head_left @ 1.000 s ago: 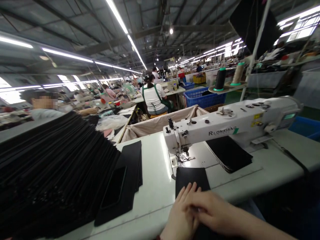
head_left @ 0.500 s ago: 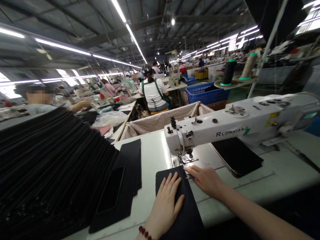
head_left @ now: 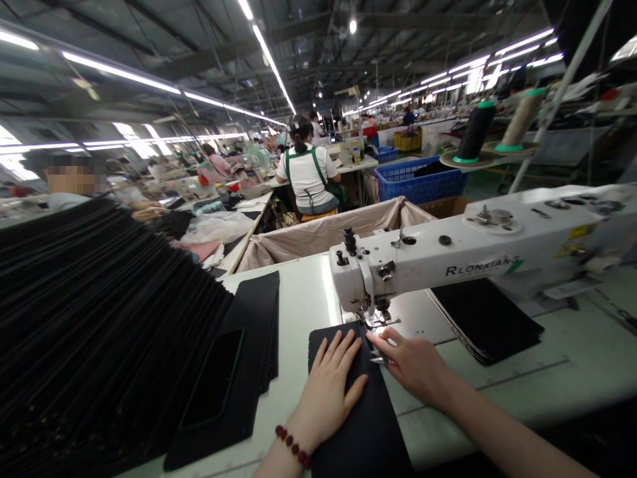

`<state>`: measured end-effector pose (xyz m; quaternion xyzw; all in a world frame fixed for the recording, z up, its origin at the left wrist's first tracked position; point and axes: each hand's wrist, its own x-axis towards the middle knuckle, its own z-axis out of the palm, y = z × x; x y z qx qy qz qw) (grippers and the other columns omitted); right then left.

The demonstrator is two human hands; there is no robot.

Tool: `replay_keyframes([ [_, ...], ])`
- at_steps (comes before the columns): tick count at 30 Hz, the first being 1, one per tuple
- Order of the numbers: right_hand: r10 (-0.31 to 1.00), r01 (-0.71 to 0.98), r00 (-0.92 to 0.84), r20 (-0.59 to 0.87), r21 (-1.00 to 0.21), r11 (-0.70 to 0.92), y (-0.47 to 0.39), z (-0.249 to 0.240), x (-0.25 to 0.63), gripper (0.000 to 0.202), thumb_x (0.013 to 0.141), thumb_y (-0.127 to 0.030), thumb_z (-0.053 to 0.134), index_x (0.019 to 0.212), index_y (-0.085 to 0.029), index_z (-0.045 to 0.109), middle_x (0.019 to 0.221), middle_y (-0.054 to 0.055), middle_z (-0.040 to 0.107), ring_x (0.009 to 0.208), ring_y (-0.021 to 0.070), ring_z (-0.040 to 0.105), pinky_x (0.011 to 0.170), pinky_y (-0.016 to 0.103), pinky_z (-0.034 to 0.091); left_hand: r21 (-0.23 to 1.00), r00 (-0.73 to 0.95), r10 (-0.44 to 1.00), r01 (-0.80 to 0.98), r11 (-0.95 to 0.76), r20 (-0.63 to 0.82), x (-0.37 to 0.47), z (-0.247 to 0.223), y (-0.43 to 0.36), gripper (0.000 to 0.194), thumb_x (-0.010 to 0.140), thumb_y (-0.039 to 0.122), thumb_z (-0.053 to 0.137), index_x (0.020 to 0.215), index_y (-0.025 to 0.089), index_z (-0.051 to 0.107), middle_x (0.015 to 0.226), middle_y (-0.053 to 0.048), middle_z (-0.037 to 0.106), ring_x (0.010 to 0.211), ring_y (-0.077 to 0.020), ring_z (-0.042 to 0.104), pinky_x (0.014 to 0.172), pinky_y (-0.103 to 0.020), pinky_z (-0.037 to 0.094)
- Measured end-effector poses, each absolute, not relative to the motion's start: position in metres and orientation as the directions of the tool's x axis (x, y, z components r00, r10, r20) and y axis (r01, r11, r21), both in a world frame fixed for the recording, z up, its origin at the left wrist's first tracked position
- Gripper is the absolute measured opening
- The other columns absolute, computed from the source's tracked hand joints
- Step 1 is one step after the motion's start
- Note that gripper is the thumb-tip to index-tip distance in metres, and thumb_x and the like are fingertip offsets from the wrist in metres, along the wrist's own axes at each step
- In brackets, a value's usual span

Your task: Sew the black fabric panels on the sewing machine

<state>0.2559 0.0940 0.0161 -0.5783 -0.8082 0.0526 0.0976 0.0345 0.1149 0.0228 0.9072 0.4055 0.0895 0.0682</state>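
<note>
A black fabric panel (head_left: 368,425) lies on the pale sewing table, its far edge at the needle area of a white sewing machine (head_left: 423,255). My left hand (head_left: 331,385), with a dark red bead bracelet at the wrist, rests flat on the panel, fingers spread. My right hand (head_left: 411,362) is at the panel's right edge, just in front of the presser foot, its fingers curled around small metal snips (head_left: 379,358) whose tips poke out to the left. The thumb and index finger are close to the fabric edge.
A tall stack of black panels (head_left: 99,332) fills the left. Beside it, a phone (head_left: 213,378) lies on more panels. Black pieces (head_left: 488,318) sit under the machine arm. Thread cones (head_left: 475,133) stand behind. A person in a green apron (head_left: 308,172) sits ahead; another is at left.
The panel has moved slightly forward to the presser foot, with both hands beside or on it. The snips in my right hand show more clearly. The view has shifted a little.
</note>
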Motion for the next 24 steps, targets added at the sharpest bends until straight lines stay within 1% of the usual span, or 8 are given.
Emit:
replay_keyframes([
  [4,0.946,0.926,-0.311,0.094,-0.196,0.324,0.0946,0.0143,0.2559,0.052,0.091,-0.031,0.044,0.141,-0.035,0.032,0.128,0.003,0.054,0.076,0.0185,0.064,0.062,0.030,0.044,0.197,0.663,0.741,0.717,-0.669,0.103,0.0344,0.0241,0.1165,0.058,0.094,0.043,0.042,0.146,0.033,0.019,0.153,0.002,0.023,0.141,-0.0234,0.019,0.114,-0.051,0.021],
  [13,0.943,0.915,-0.319,0.091,-0.229,0.332,0.0941,0.0176,0.2559,0.053,0.091,-0.031,0.043,0.142,-0.035,0.030,0.129,0.002,0.053,0.082,0.0197,0.064,0.066,0.031,0.044,0.205,0.668,0.735,0.707,-0.676,0.119,0.0342,0.0248,0.1157,0.059,0.093,0.043,0.043,0.146,0.033,0.019,0.153,0.001,0.024,0.141,-0.0240,0.019,0.114,-0.052,0.021],
  [17,0.944,0.918,-0.319,0.086,-0.218,0.330,0.0934,0.0178,0.2561,0.051,0.092,-0.033,0.041,0.142,-0.036,0.030,0.128,0.002,0.053,0.080,0.0190,0.063,0.065,0.031,0.044,0.213,0.664,0.741,0.712,-0.669,0.106,0.0343,0.0252,0.1167,0.059,0.093,0.045,0.042,0.146,0.033,0.019,0.153,0.002,0.024,0.141,-0.0229,0.019,0.115,-0.051,0.021],
  [24,0.945,0.919,-0.313,0.098,-0.218,0.328,0.0914,0.0212,0.2553,0.049,0.092,-0.032,0.040,0.141,-0.035,0.033,0.127,0.001,0.054,0.077,0.0191,0.063,0.064,0.032,0.044,0.231,0.667,0.734,0.700,-0.676,0.130,0.0342,0.0251,0.1182,0.059,0.092,0.042,0.046,0.145,0.032,0.022,0.152,0.000,0.027,0.140,-0.0242,0.022,0.115,-0.051,0.021],
])
